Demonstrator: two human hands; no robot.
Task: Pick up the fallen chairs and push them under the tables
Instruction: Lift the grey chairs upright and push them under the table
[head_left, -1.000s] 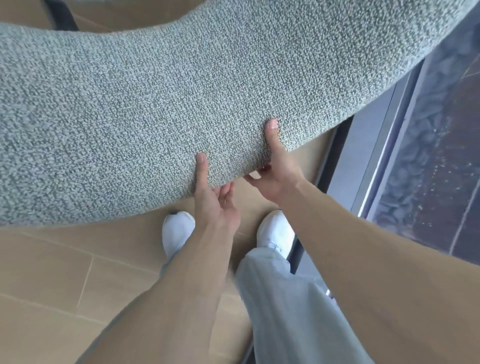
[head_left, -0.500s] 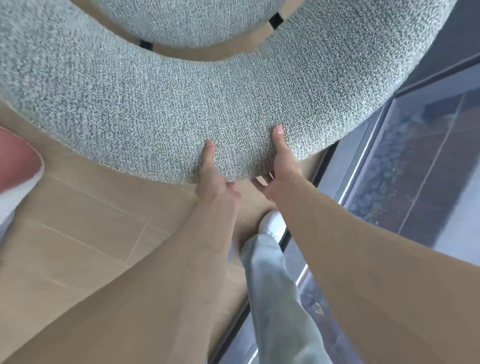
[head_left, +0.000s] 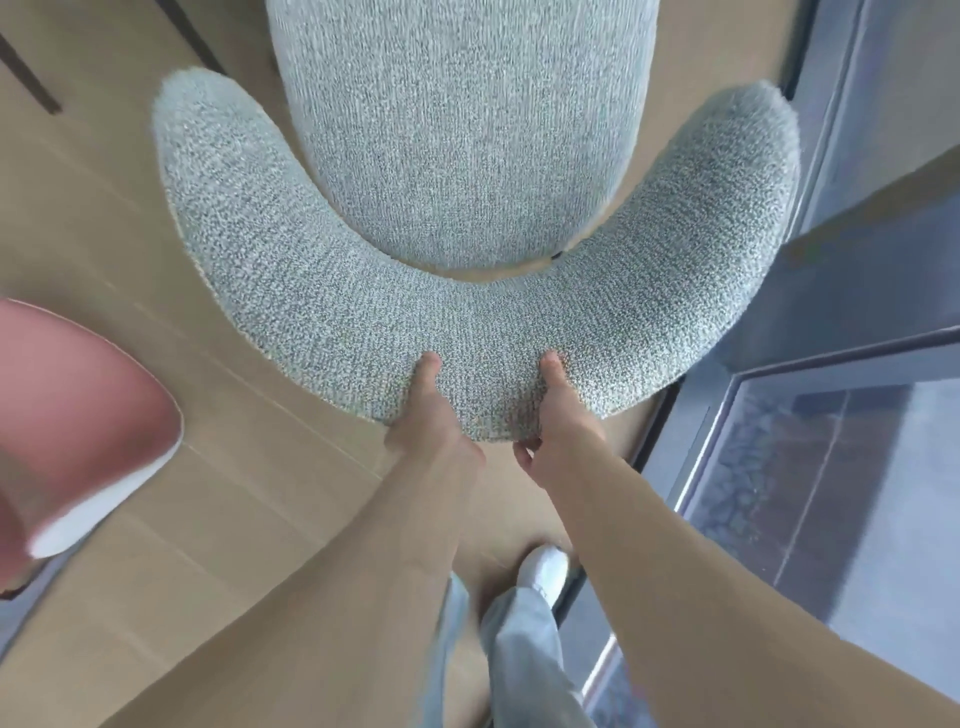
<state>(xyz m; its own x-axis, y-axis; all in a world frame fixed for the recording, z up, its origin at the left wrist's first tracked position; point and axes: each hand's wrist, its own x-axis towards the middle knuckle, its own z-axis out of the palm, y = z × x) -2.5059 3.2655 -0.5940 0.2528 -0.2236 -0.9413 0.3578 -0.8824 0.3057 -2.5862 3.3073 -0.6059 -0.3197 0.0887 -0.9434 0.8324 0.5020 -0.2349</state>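
A grey-green fabric chair stands upright below me, seen from above. Its curved backrest (head_left: 322, 291) wraps around the rounded seat (head_left: 457, 130). My left hand (head_left: 431, 421) and my right hand (head_left: 561, 421) both grip the near middle of the backrest, thumbs on top and fingers tucked under its edge. The chair's legs are hidden beneath the seat. No table top shows in this view.
A pink chair with a white edge (head_left: 78, 426) stands close at the left. A glass wall with a dark metal frame (head_left: 810, 467) runs along the right. Dark thin legs (head_left: 31, 78) show at the top left on the wooden floor (head_left: 208, 519).
The backrest has swung away from my head and dropped lower, so the chair's whole seat and both backrest ends came into view. Both hands kept their grip. The pink chair appeared at the left.
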